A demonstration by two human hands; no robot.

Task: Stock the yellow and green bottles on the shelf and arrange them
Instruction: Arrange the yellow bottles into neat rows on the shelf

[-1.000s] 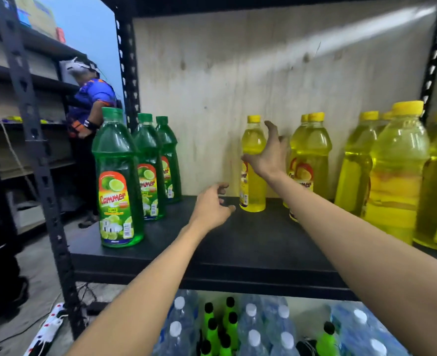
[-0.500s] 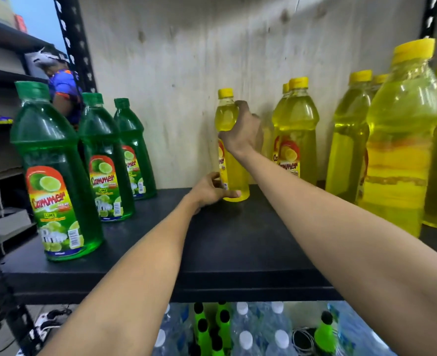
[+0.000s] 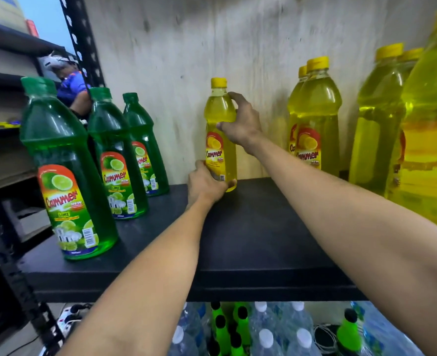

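A single yellow bottle (image 3: pixel 218 140) stands upright at the back middle of the black shelf (image 3: pixel 250 240). My right hand (image 3: pixel 240 122) grips its upper body from the right. My left hand (image 3: pixel 204 185) holds its base from the left. Three green bottles stand in a row on the left: the nearest green bottle (image 3: pixel 66 176), a middle green bottle (image 3: pixel 117 158) and a far green bottle (image 3: pixel 145 147). On the right stand more yellow bottles (image 3: pixel 315 124) and a large yellow bottle (image 3: pixel 433 129) near the camera.
A pale board wall (image 3: pixel 212 42) closes the back of the shelf. A black upright post (image 3: pixel 81 39) stands at the left. Below the shelf are water bottles (image 3: pixel 266 337) and small green bottles (image 3: pixel 240 327). Another person (image 3: pixel 71 86) stands far left behind the green bottles.
My right hand went from reaching toward the single yellow bottle to gripping its upper body. My left hand moved forward and closed on its base. The view moved closer to the shelf.
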